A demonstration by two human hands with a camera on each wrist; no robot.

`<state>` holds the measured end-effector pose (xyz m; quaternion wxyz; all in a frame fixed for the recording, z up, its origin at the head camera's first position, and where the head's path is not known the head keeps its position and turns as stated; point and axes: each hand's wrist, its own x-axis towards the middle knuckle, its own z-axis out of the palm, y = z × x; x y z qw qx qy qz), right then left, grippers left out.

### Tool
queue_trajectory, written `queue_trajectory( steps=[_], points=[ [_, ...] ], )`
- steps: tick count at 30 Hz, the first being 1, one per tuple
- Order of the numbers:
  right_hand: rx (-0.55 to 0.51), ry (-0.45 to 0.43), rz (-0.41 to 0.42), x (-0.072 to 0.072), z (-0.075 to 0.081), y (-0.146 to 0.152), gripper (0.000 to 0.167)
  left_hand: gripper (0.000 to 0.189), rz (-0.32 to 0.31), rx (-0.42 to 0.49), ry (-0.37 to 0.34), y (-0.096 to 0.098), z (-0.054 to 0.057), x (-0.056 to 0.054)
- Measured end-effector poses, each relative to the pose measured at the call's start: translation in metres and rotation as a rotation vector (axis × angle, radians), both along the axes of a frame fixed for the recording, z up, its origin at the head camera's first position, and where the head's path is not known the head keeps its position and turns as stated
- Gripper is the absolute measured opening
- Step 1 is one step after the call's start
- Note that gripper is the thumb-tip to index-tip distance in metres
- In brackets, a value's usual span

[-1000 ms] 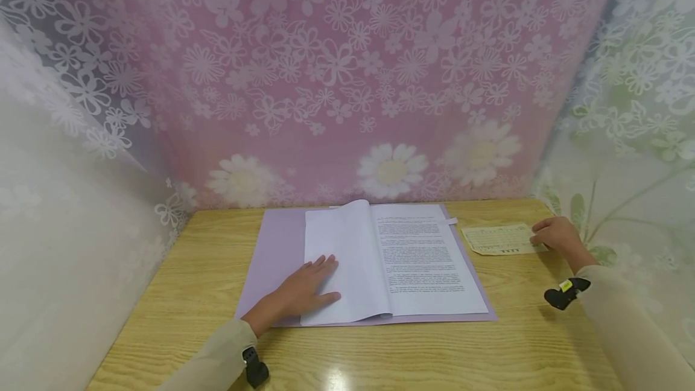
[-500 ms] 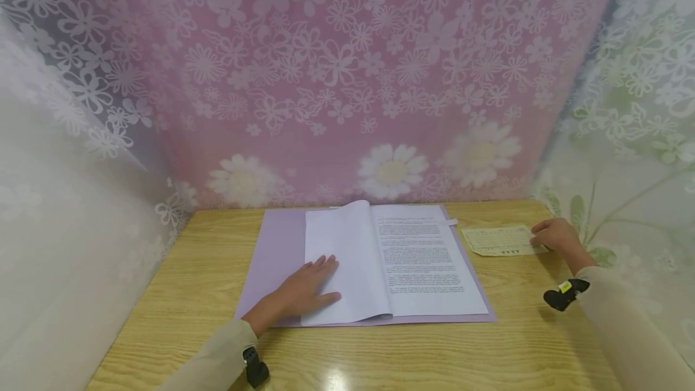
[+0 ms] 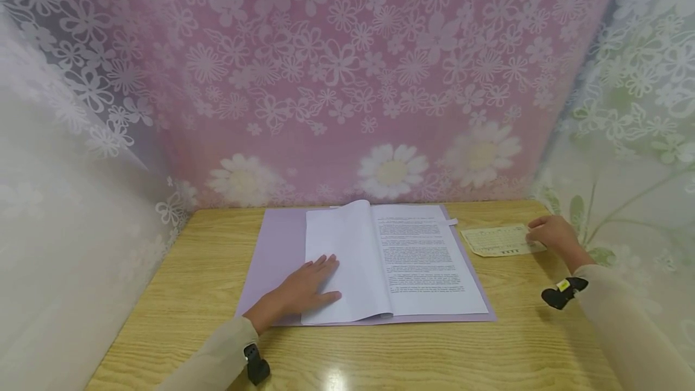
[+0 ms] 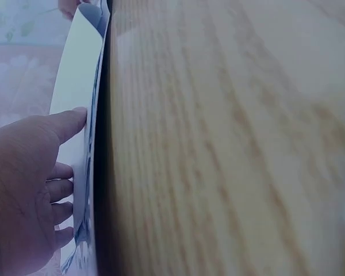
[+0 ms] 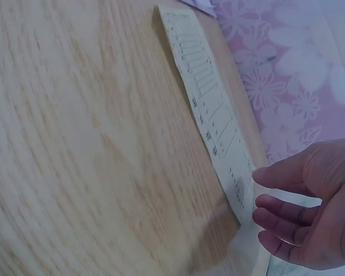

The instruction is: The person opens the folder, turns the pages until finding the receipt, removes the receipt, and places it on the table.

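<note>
My left hand (image 3: 311, 287) lies flat with spread fingers on the left page of an opened stack of printed sheets (image 3: 420, 264). In the left wrist view, its thumb (image 4: 75, 119) rests near the lower edge of the white paper (image 4: 75, 80). The sheets lie on a lilac folder (image 3: 277, 240). At the right, my right hand (image 3: 554, 235) is over the right end of a pale yellow printed slip (image 3: 494, 241). In the right wrist view, a gap shows between its thumb (image 5: 264, 175) and loosely bent fingers; the slip (image 5: 204, 98) lies flat on the table.
The wooden table (image 3: 184, 294) ends against a pink flowered backdrop (image 3: 326, 107), with pale hanging cloth (image 3: 65, 210) on both sides. A small white tab (image 3: 452, 222) sticks out from the folder's right edge, close to the slip. Black wrist devices (image 3: 564, 292) are on both sleeves.
My right hand has shifted slightly left over the slip, whose position is almost unchanged. The left hand, the sheets and the folder stay as they were.
</note>
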<state>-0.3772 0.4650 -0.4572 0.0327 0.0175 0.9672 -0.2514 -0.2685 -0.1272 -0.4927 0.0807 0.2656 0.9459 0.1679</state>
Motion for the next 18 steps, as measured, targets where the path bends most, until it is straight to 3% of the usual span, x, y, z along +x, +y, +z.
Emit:
queue_trajectory(
  steps=[6, 11, 18],
  points=[
    [-0.029, 0.04, 0.037, -0.006, 0.013, -0.02, 0.05, 0.071, 0.031, 0.01, -0.029, 0.003, 0.008, -0.006],
    [-0.09, 0.137, 0.067, -0.014, 0.031, -0.052, 0.048, 0.068, 0.042, 0.054, -0.029, 0.006, 0.019, -0.015],
    [-0.132, 0.313, 0.15, -0.016, 0.06, -0.122, 0.047, 0.062, 0.043, 0.078, 0.085, 0.013, 0.039, -0.03]
  ],
)
